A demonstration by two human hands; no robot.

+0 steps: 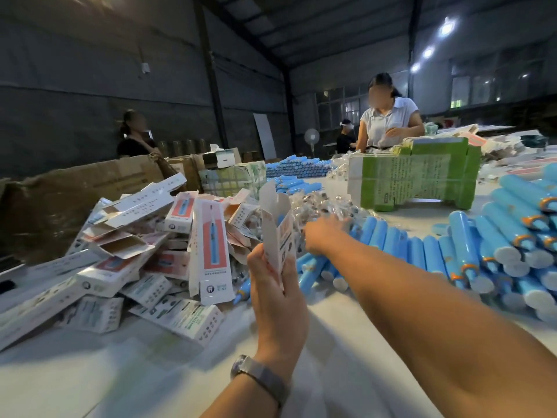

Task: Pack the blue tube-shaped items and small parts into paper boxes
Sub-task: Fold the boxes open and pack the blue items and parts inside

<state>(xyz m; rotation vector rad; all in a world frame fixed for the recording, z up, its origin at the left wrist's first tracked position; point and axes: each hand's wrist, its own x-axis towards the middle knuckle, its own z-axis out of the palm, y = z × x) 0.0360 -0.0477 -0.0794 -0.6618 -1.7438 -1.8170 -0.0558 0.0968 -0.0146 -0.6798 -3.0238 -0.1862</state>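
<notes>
Your biggest risk sits to your right: the loose heap of blue plastic tubes with orange collars lies stacked several deep on the white table, and your right forearm passes just above its near edge. Drag the arm back carelessly and I'd expect tubes to roll toward the table's edge.

Next, the pile of clear-wrapped small parts beyond the tubes. Your right hand is stretched into it, blurred, so I cannot tell whether the fingers are spread or have closed on a packet. Grabbing blind could bring up two packets or none.

Then the open white paper box with a red panel, held upright in your left hand, fingers and thumb pinched on its lower end. A blue tube appears to show inside its mouth. Tip it and the tube may slide out; squeeze hard and the thin card may crease.

Writing: the heap of white printed cartons on your left shows a tube picture and a small tooth logo; the text there, and on the green printed stack, is too small to read.
</notes>
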